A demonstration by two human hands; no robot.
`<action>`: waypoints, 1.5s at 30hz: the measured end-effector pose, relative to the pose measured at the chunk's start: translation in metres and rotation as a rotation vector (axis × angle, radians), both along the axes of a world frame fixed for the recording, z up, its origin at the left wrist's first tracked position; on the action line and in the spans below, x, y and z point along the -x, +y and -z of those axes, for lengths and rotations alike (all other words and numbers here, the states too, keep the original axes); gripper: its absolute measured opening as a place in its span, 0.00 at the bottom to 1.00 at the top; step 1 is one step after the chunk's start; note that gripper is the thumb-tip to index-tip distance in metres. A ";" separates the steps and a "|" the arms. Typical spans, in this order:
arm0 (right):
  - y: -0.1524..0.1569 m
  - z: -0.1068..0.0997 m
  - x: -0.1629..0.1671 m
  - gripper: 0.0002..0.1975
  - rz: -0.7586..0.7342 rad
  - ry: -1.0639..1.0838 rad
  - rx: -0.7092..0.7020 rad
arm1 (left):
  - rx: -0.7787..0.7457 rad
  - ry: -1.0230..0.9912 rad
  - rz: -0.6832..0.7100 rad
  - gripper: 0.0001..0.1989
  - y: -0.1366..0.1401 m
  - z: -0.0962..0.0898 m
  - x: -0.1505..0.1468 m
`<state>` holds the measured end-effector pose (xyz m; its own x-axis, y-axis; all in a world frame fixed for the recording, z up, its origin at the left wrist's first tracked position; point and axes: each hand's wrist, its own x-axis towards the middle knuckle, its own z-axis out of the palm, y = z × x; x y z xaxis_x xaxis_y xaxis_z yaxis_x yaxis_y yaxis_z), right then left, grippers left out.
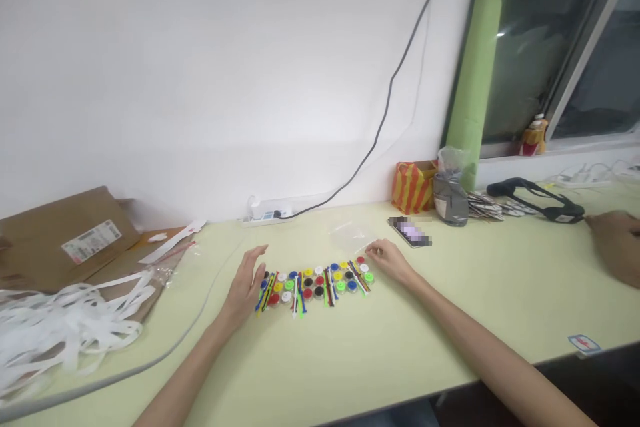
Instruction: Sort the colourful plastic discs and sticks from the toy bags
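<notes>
A row of small round capped pieces in red, yellow, blue, green, white and black lies on the pale green table. Between groups of them lie thin coloured plastic sticks with small knobs at the ends. My left hand is at the row's left end, fingers stretched and thumb apart, close beside the blue and yellow sticks. At the right end my right hand has its fingers curled together next to a red capped piece. Whatever may be between those fingertips is too small to make out.
Behind the row lies a clear plastic bag, with a phone to its right. White strips and cardboard cover the left. A grey cable crosses the table. Against the wall stand a power strip and striped bag.
</notes>
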<state>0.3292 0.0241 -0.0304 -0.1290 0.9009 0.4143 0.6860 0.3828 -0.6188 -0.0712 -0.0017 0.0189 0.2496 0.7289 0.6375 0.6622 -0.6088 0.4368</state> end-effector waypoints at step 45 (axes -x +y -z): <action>-0.038 -0.037 0.082 0.10 -0.159 0.207 -0.145 | -0.164 0.309 0.254 0.05 -0.021 -0.002 -0.094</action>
